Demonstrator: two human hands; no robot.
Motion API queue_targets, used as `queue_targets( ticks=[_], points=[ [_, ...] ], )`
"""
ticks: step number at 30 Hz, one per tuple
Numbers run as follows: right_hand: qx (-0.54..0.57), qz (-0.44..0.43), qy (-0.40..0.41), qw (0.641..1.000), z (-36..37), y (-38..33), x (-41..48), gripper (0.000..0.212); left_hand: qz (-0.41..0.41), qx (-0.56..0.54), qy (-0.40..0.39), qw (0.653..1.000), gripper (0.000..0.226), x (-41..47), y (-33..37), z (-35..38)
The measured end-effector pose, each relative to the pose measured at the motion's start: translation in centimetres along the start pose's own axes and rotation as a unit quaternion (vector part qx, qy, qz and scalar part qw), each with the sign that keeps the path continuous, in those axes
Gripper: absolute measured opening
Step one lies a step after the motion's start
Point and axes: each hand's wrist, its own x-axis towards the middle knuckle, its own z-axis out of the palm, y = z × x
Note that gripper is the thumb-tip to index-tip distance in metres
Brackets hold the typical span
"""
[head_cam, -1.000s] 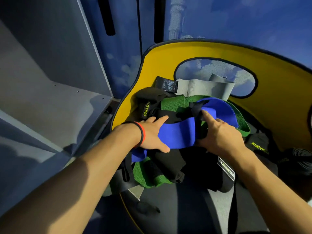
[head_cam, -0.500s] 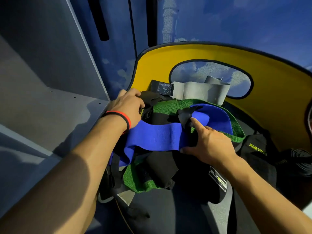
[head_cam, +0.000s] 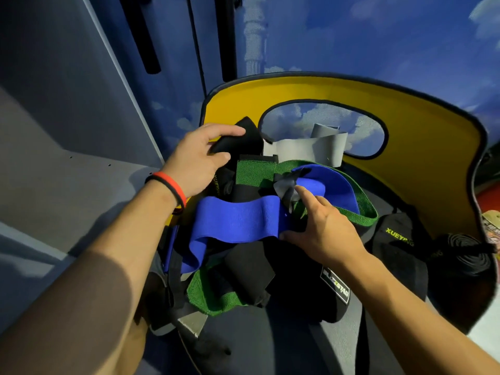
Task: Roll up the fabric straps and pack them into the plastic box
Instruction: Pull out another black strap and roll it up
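left grip (head_cam: 200,158) pinching black strap (head_cam: 243,142) | right grip (head_cam: 324,231) resting flat-fingered on blue strap (head_cam: 238,223) | likely handling soft, light, tangling; taking an end

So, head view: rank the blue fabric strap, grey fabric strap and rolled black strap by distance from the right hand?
1. Blue fabric strap: touching, under the right hand.
2. Grey fabric strap: beyond the fingertips, at the back.
3. Rolled black strap: far right edge.

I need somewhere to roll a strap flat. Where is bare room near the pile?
Free: the grey shelf left of the left hand, and the dark surface between the forearms, before the pile. Crowded: the pile against the yellow panel; black bag and coil to its right.
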Motion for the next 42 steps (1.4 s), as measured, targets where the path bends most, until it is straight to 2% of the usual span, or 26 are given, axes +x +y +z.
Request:
queue_targets(
  ticks=[3, 5, 7, 8, 10, 11, 16, 18, 20, 23, 25, 27, 30, 32, 36, 38, 42],
  points=[
    [0.104, -0.007, 0.091, 0.99, -1.0, -0.6, 0.2, 0.092, 0.032, -0.023, -0.008, 0.999, 0.049, -0.4, 1.5, 0.9],
    [0.214, -0.013, 0.129, 0.968, -1.9, -1.4, 0.4, 0.093, 0.08, 0.018, -0.048, 0.995, 0.049, -1.0, 2.9, 1.9],
    [0.273, -0.035, 0.144, 0.95, -2.4, -2.1, 0.5, 0.091, 0.125, 0.048, -0.095, 0.986, 0.047, -1.9, 3.8, 3.5],
    [0.273, -0.053, 0.156, 0.948, -2.6, -2.2, 0.5, 0.08, 0.141, 0.047, -0.109, 0.983, 0.044, -2.4, 4.1, 4.4],
    [0.28, -0.071, 0.188, 0.939, -2.6, -2.1, 0.5, 0.044, 0.169, 0.035, -0.106, 0.979, 0.038, -3.2, 4.5, 6.1],
    [0.308, -0.059, 0.193, 0.93, -2.7, -1.9, 0.5, 0.031, 0.178, 0.033, -0.092, 0.979, 0.036, -3.5, 4.6, 6.7],
    [0.446, 0.085, 0.228, 0.861, -4.5, -0.6, 0.2, 0.008, 0.196, 0.107, 0.06, 0.973, 0.031, -5.0, 4.2, 8.7],
    [0.504, 0.127, 0.264, 0.813, -5.6, 0.1, 0.0, 0.011, 0.223, 0.141, 0.014, 0.964, 0.025, -6.1, 4.4, 9.7],
    [0.584, 0.137, 0.284, 0.748, -6.5, 0.8, -0.3, 0.005, 0.273, 0.233, -0.089, 0.929, 0.031, -7.3, 4.4, 11.4],
    [0.679, 0.147, 0.304, 0.652, -7.9, 2.1, -0.9, 0.009, 0.317, 0.414, -0.228, 0.822, 0.061, -9.4, 4.2, 14.5],
    [0.716, 0.154, 0.312, 0.606, -8.8, 2.9, -1.4, 0.013, 0.324, 0.482, -0.291, 0.76, 0.076, -10.2, 4.2, 16.7],
    [0.742, 0.159, 0.315, 0.569, -9.5, 3.6, -1.9, 0.02, 0.324, 0.53, -0.324, 0.714, 0.08, -10.4, 3.8, 18.8],
    [0.754, 0.173, 0.31, 0.553, -10.5, 4.6, -2.9, 0.022, 0.297, 0.623, -0.331, 0.643, 0.07, -9.5, 3.8, 20.9],
    [0.756, 0.192, 0.302, 0.548, -10.8, 5.0, -3.6, 0.025, 0.271, 0.666, -0.33, 0.611, 0.067, -8.4, 3.6, 21.4],
    [0.751, 0.21, 0.278, 0.562, -10.0, 5.9, -4.9, 0.021, 0.245, 0.688, -0.31, 0.609, 0.073, -6.3, 2.4, 20.3],
    [0.756, 0.196, 0.269, 0.564, -9.9, 6.1, -5.5, 0.02, 0.216, 0.694, -0.291, 0.622, 0.075, -5.3, 1.8, 19.1],
    [0.778, 0.168, 0.269, 0.543, -10.5, 6.3, -6.4, 0.024, 0.149, 0.705, -0.25, 0.647, 0.075, -2.8, 0.0, 16.2]
  ],
)
